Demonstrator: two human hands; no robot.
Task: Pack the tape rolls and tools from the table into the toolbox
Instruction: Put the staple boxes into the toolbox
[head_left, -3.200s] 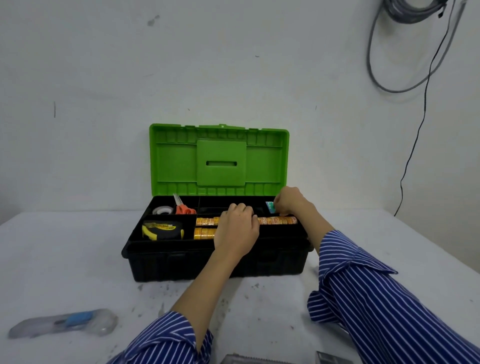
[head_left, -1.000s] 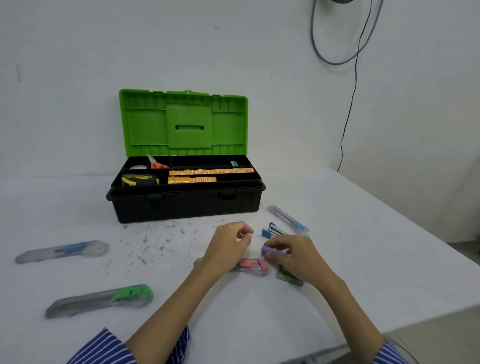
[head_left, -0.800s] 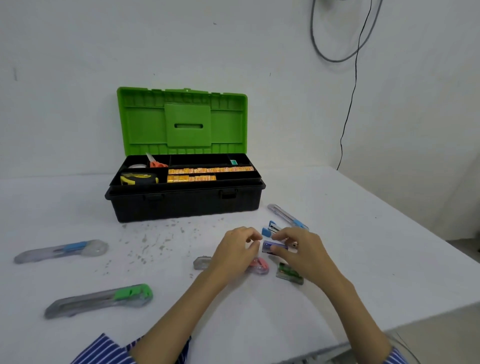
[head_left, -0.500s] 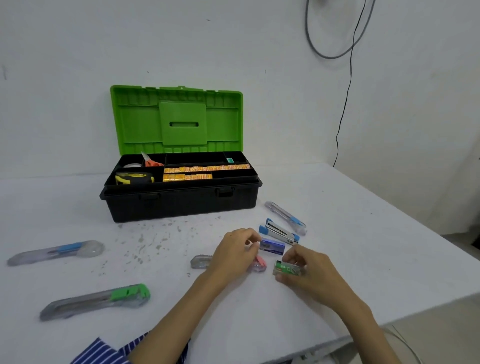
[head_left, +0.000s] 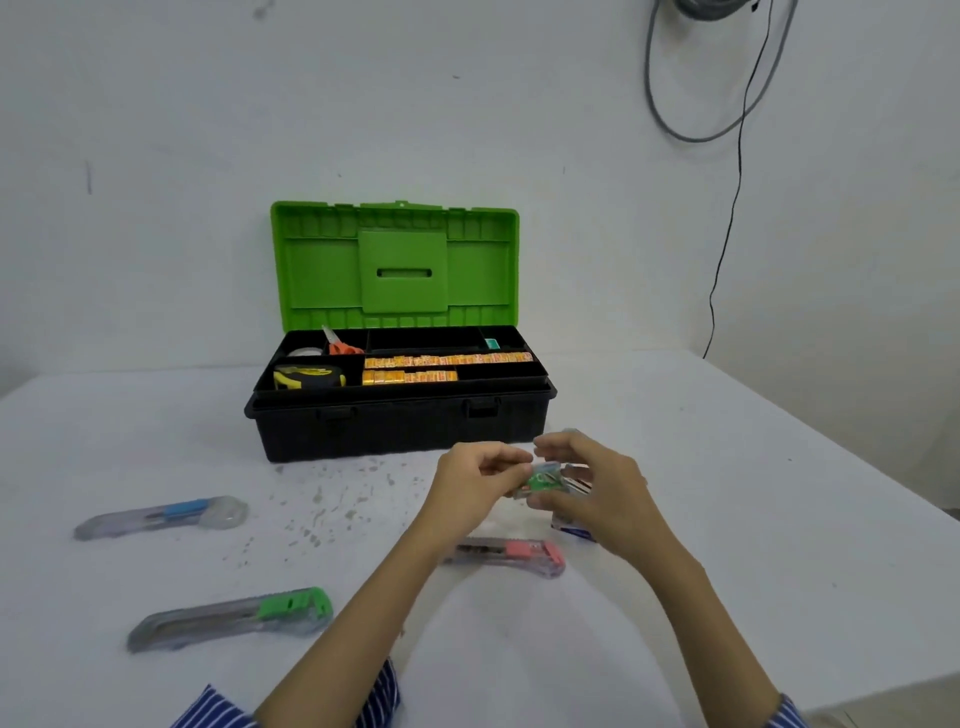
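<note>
Two hands on one load: left hand (head_left: 480, 475) and right hand (head_left: 592, 491) pinching small green box (head_left: 543, 479), raised for transfer to toolbox (head_left: 400, 421) beyond; pink utility knife (head_left: 511, 555) below grip, unheld.

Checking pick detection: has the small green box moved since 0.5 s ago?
Yes. The green box is off the table, held by both hands, now beyond the pink-slider knife, toward the toolbox.

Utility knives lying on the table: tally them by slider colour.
Blue slider: 1, the blue knife
Green slider: 1, the green knife
Pink slider: 1, the pink knife
Total: 3 in plain view
</note>
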